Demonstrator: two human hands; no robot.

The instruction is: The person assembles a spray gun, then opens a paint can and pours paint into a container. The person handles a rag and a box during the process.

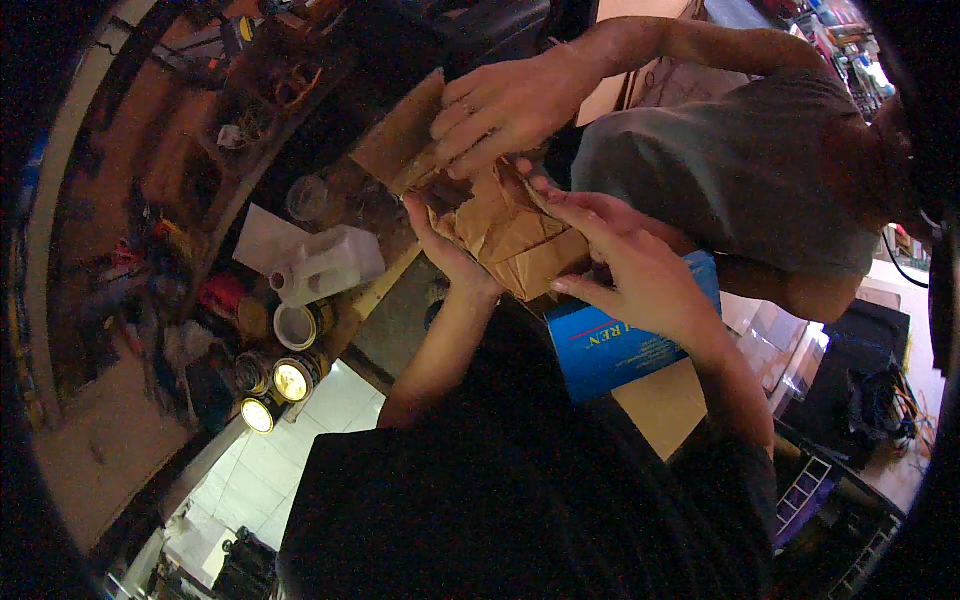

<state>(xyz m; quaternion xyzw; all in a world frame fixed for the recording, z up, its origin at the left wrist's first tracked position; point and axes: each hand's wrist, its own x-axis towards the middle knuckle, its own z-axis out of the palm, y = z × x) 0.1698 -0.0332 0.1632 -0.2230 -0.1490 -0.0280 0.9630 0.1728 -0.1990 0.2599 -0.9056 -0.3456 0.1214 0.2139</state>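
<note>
A crumpled brown paper bag (520, 245) is held between my two hands in front of my chest, its mouth toward the far side. My left hand (455, 255) cups the bag's left side from below, its thumb at the rim. The right hand (635, 270) grips the other side, thumb low and fingers along the top edge. A co-worker's hand (515, 110) reaches over the bag's mouth from the far right, fingers pointing down. Beside it stands a brown cardboard-like flap (405, 130); whether it joins the bag I cannot tell. The bag's contents are hidden.
Below my right forearm sits a blue box (610, 355). A translucent plastic jug (335, 265), a clear cup (307, 198) and several round tins (293, 380) stand on the left bench. The co-worker's grey shirt (720, 180) fills the far right. Cables (890, 400) lie at right.
</note>
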